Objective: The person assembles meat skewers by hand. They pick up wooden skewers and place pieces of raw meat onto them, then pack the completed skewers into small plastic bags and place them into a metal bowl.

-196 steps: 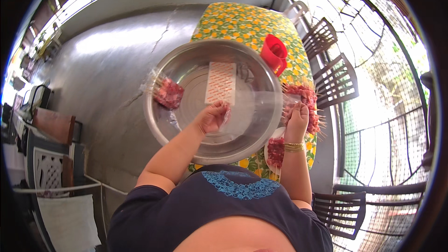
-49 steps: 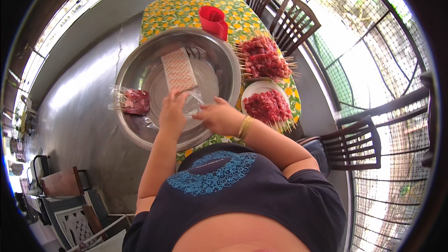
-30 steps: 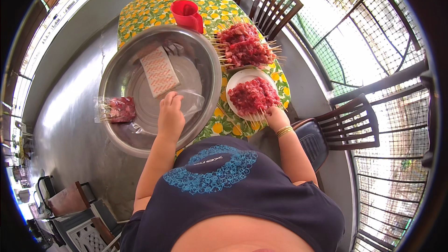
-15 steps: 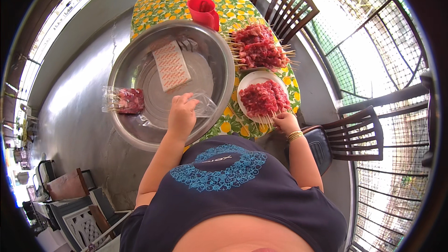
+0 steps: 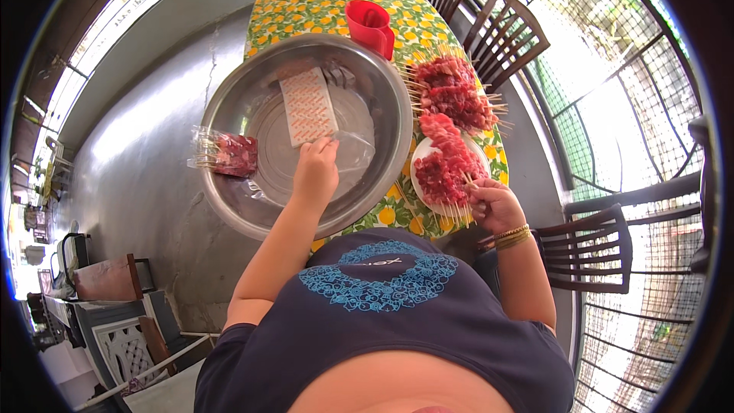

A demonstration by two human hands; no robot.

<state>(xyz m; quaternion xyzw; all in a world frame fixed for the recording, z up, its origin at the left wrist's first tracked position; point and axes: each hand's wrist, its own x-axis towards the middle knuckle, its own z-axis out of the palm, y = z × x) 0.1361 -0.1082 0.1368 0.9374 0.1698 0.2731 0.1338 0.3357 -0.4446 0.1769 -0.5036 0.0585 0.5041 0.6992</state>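
Note:
My left hand (image 5: 316,172) pinches a clear plastic bag (image 5: 356,151) above a wide metal basin (image 5: 394,107). My right hand (image 5: 495,206) grips the stick ends of raw meat skewers (image 5: 443,135), tilted up from the near white plate (image 5: 417,180). How many sticks it holds, I cannot tell. More skewered meat (image 5: 437,177) lies on that plate. In the basin, close to my left fingers, rests a white pack with orange print (image 5: 308,105). A bagged bundle of skewers (image 5: 235,154) lies over the basin's left rim.
Behind the near plate is a larger pile of meat skewers (image 5: 453,92), sticks poking out both sides. A red jug (image 5: 369,25) stands past the basin on the lemon-patterned tablecloth (image 5: 306,1). Wooden chairs (image 5: 505,37) line the table's right side.
My right hand has taken hold of skewers and raised their meat off the plate's pile. The left hand still holds the bag over the basin. The whole view has shifted slightly.

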